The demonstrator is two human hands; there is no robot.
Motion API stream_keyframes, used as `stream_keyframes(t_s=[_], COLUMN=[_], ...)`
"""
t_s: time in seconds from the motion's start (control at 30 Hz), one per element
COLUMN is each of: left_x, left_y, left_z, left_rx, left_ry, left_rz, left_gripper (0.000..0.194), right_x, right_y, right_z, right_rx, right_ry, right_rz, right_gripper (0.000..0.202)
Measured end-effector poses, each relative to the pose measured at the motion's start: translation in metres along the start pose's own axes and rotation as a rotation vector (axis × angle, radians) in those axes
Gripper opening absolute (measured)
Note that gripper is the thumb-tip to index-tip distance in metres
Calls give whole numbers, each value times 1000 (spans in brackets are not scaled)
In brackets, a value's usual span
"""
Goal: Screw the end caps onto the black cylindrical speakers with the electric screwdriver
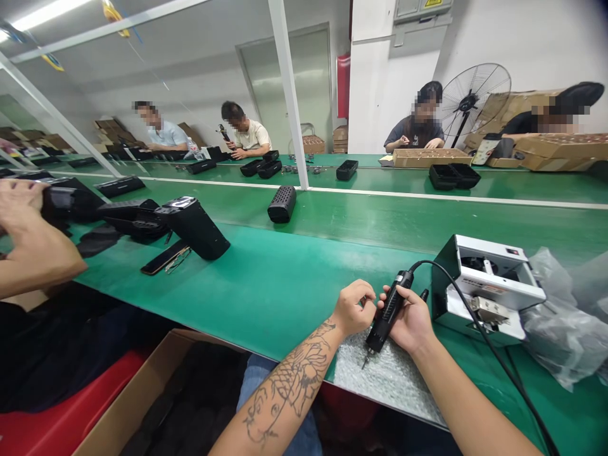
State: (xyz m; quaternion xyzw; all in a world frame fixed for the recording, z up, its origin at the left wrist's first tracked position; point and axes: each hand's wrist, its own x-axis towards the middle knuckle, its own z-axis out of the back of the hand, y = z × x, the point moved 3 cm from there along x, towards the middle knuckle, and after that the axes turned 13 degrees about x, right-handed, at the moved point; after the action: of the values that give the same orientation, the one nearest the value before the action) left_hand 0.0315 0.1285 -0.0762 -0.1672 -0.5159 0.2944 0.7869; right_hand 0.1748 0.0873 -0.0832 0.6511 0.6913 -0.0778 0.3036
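In the head view, a tattooed left forearm [289, 392] is reaching in nearest the camera, ending in the left hand [355, 307], which is curling its fingers narrowly just beside a black cylindrical electric screwdriver [390, 310]; whether anything is inside that hand, one cannot tell. The right hand [412, 320] is holding the screwdriver around its body, tilting it so that its thin metal bit [365, 362] is pointing down over a clear bubble-wrap sheet [394, 380] lying on the green table [266, 285]. A black cable [463, 292] is curving from the screwdriver's top past a white-and-black boxy machine [494, 272], beside which crumpled clear plastic bags [565, 329] are lying. Leftward, a tall black housing [197, 228] is leaning beside a flat dark phone-like object [164, 257]. Beyond, a black perforated case [282, 204] is resting, and several people are sitting farther back.
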Motion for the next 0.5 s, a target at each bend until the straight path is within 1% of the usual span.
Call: stream_keyframes(t_s=[0.5], left_x=[1], left_y=[-3], left_z=[-1], left_rx=[-12], left_ry=[9], left_rz=[-10], left_gripper=[19], right_x=[0], right_y=[0], right_z=[1], right_rx=[2], right_ry=[13], right_rz=[-7], right_gripper=[14])
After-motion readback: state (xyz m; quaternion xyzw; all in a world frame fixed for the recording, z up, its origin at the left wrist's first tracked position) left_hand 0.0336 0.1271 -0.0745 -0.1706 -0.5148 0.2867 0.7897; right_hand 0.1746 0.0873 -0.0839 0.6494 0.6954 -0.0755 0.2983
